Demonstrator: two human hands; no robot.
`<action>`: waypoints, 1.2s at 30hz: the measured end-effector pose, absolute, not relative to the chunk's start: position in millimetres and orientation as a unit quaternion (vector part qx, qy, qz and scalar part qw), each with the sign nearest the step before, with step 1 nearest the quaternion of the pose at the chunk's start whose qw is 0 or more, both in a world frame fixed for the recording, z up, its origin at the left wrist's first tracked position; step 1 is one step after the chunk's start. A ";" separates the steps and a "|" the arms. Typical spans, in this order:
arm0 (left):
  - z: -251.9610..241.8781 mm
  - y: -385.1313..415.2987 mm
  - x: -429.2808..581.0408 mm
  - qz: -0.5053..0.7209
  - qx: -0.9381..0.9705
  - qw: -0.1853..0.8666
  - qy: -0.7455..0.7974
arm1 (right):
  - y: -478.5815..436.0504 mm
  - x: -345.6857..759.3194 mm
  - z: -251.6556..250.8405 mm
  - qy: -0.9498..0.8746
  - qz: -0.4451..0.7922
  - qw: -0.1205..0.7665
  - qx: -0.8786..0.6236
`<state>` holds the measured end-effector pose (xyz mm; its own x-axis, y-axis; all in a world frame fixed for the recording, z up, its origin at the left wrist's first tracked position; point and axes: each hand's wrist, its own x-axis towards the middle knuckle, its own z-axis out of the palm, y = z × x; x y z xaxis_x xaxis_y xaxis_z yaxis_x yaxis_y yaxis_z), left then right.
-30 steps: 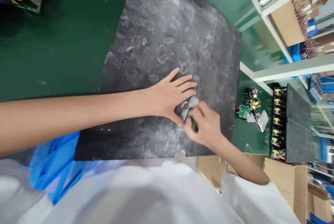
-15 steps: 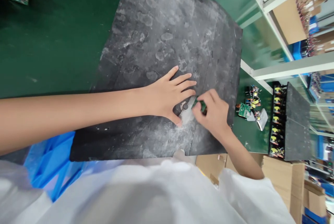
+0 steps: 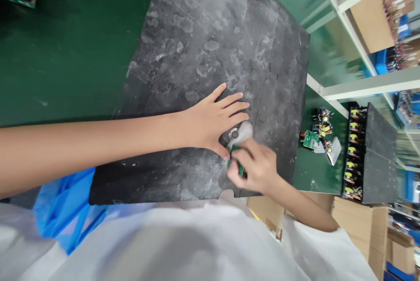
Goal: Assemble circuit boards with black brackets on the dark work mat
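Note:
My left hand lies flat with fingers spread on a black, stained mat. A whitish patch with a small round dark piece shows beside its thumb and index finger. My right hand, somewhat blurred, pinches a small green circuit board low over the mat. The board sits just right of my left thumb tip. My fingers cover most of it, and whether it touches the mat I cannot tell.
Loose circuit boards with parts lie on the green bench at right. Beyond them stands a black rack of several boards. White shelf posts rise at right, a blue bag hangs lower left, and cardboard boxes stand lower right.
My right hand has moved toward my body and slightly left with the green circuit board, uncovering more of the whitish patch. My left hand stays spread in place.

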<state>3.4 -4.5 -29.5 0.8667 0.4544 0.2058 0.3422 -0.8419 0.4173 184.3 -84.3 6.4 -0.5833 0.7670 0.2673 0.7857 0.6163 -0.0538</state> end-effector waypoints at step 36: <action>-30.9 -4.4 3.0 0.154 0.948 0.183 0.211 | -78.0 184.9 5.5 -0.884 -0.049 0.125 -0.447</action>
<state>3.0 -4.4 -30.9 0.8637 0.4562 0.2142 0.3436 -0.8440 0.4119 184.9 -78.0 5.5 -0.5690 0.7782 0.2658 0.8029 0.5956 -0.0250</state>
